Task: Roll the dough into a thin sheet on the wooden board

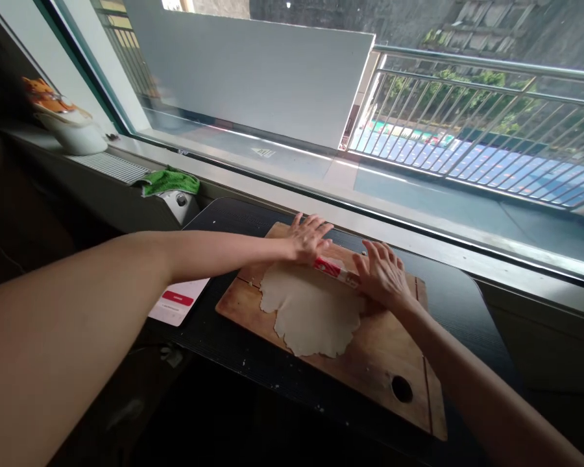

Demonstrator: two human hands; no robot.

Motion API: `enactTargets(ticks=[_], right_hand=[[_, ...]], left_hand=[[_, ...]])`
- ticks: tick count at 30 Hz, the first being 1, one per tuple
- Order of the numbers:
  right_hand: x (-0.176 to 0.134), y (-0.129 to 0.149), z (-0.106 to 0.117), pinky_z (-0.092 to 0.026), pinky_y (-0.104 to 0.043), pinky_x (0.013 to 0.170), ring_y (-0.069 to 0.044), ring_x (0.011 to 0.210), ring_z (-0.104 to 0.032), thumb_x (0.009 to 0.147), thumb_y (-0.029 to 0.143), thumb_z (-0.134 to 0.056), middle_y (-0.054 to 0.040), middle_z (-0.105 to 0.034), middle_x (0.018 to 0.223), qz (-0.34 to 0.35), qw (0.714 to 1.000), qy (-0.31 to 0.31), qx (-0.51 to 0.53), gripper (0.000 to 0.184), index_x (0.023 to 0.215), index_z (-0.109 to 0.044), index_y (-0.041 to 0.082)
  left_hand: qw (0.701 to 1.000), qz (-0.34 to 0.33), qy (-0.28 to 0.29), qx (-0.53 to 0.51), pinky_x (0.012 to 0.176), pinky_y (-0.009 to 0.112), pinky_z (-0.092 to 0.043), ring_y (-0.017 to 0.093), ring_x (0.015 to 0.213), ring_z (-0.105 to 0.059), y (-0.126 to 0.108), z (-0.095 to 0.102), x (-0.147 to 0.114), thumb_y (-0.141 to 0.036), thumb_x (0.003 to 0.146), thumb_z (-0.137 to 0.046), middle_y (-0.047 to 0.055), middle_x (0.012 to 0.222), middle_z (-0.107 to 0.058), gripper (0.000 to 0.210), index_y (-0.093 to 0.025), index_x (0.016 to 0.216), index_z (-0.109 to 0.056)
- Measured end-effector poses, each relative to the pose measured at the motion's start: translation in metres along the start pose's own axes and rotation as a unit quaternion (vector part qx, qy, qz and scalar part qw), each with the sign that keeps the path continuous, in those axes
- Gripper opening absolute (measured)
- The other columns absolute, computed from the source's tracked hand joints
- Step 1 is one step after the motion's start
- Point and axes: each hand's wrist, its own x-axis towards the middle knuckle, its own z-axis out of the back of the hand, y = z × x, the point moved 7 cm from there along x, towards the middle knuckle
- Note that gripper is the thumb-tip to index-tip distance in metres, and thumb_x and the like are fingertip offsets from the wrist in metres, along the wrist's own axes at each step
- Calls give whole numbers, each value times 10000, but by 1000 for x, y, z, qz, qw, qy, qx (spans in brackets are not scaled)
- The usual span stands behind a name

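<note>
Resting on a rod with red-and-white markings, the left hand and right hand appear in the head view with fingers extended and spread. Grip: open on both sides, palms laid over the rod rather than wrapped round it; the hands hide its ends. The rod lies across the far edge of a flat, ragged-edged dough sheet.

Dough sits on a wooden board, tilted relative to the dark desk; a round hole marks the board's near right corner. Pale specks dot the desk's near edge.

Surroundings: left of the board, a device with a lit screen, partly blocked by the left forearm. Farther left, a green cloth, then a white container with an orange object at its top. Beyond the desk, window glass; outside, a grey panel and metal railing.
</note>
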Motion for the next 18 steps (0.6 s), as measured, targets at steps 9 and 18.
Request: enactTargets(ticks=[9,18], right_hand=[[-36,13,-3,-414,-511,1077,-305,1372,-451,1008,493,-338,-104,-584,1435,54,998,24,8,489,1378,-562,265],[25,-16,5,-431,-559,1040,-338,1322,-486,998,461,-310,-174,-606,1371,-91,996,3,24,528,1377,-560,190]], left_hand=[[999,-11,29,-9,1202,578,-226,312,1446,-374,-3,-5,-33,-464,992,-330,87,1539,-493,552,-226,1456,-511],[998,58,11,-12,1187,649,-168,343,1489,-282,8,9,22,-431,1009,-297,128,1598,-401,579,-197,1528,-403]])
